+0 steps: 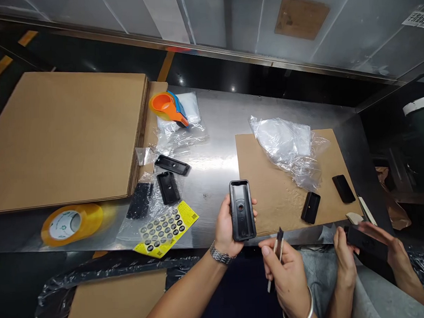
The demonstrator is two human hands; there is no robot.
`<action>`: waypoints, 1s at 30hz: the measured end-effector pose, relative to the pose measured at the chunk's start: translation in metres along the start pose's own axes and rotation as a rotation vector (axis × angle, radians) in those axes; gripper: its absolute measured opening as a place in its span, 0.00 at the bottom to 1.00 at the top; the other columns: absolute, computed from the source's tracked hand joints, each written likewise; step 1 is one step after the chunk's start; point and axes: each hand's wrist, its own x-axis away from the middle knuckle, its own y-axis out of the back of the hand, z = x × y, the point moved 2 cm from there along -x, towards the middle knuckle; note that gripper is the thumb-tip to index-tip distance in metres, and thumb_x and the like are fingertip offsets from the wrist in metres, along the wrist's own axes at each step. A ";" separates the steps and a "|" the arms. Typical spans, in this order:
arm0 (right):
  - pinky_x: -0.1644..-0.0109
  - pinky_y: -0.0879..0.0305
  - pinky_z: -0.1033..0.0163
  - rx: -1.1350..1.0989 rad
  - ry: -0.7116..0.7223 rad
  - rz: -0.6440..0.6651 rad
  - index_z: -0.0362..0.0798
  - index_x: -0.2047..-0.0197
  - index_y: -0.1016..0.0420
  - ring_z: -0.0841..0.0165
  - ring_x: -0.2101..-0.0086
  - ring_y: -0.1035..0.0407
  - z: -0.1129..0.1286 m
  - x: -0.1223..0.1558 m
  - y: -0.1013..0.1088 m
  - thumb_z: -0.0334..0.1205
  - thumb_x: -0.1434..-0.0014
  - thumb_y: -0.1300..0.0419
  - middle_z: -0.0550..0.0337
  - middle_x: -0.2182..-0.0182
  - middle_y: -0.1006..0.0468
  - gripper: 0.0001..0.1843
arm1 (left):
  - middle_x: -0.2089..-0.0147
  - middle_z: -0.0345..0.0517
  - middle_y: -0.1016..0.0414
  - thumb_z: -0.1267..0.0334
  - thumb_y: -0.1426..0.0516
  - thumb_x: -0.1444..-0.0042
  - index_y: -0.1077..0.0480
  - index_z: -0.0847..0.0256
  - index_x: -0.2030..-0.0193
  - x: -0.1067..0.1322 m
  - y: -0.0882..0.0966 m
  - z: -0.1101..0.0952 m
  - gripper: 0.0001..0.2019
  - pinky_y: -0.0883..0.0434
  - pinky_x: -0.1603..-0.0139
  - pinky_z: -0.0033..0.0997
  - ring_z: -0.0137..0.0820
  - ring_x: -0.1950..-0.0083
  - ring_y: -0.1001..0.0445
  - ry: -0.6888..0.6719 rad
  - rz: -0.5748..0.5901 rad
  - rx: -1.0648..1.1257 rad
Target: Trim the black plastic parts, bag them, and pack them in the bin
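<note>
Black plastic case (242, 210) sits gripped upright in the left hand (226, 228), while the right hand (287, 270) pinches a thin tool (278, 245) just beside it, over the metal table (216, 173).

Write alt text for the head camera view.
The person's left hand holds a black plastic case upright over a steel table, while the right hand pinches a thin blade tool. A co-worker's hands at right hold another black part.

A packing workstation in a workshop. A steel bench (214, 131) carries flat cardboard sheets (63, 132), a tape roll (72, 223) and plastic bags (289, 148).
</note>
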 end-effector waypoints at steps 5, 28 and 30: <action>0.84 0.51 0.74 -0.022 -0.085 0.034 0.43 0.71 0.34 0.80 0.85 0.47 0.007 -0.011 0.001 0.50 0.47 0.45 0.69 0.86 0.39 0.17 | 0.70 0.47 0.27 0.51 0.57 0.43 0.31 0.67 0.66 0.002 -0.002 0.001 0.22 0.35 0.83 0.22 0.25 0.78 0.31 -0.002 0.021 -0.037; 0.86 0.56 0.74 0.092 -0.185 0.244 0.44 0.73 0.37 0.80 0.89 0.49 0.011 -0.019 0.002 0.46 0.46 0.48 0.69 0.88 0.38 0.13 | 0.68 0.50 0.27 0.47 0.54 0.47 0.31 0.67 0.63 0.009 -0.002 0.001 0.23 0.35 0.82 0.24 0.28 0.77 0.31 -0.104 0.106 -0.279; 0.85 0.56 0.74 0.106 -0.175 0.240 0.44 0.74 0.37 0.80 0.88 0.49 0.013 -0.019 0.001 0.47 0.46 0.48 0.69 0.88 0.38 0.14 | 0.66 0.50 0.26 0.47 0.53 0.47 0.31 0.67 0.63 0.010 -0.002 0.001 0.22 0.34 0.80 0.25 0.28 0.76 0.30 -0.120 0.106 -0.255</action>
